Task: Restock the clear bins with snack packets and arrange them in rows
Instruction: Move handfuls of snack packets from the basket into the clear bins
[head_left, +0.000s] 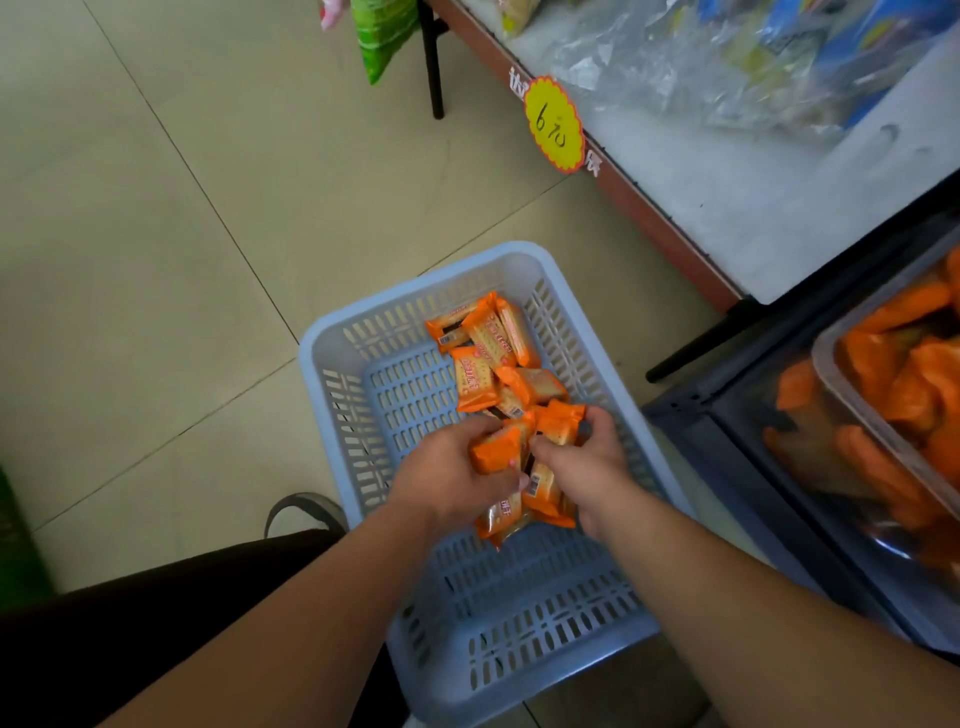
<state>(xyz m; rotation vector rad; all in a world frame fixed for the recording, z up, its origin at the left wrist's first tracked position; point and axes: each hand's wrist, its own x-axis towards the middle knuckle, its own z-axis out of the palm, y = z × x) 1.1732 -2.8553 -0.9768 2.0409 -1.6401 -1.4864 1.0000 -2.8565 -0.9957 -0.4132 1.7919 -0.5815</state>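
Reached both hands into a blue basket (332, 332) on the tiled floor (182, 260). Gripped an orange packet (496, 449) in the left hand (457, 467), fingers curled round it, above the basket's middle. Closed the right hand (587, 457) on a second packet (558, 418) just beside the first, hands nearly touching. Saw more snack packets (493, 358) heaped toward the basket's far right side. Saw a clear bin (852, 395) at right, holding orange packets, apart from the basket, and a yellow price tag (553, 124) on the table (727, 208) edge beyond.
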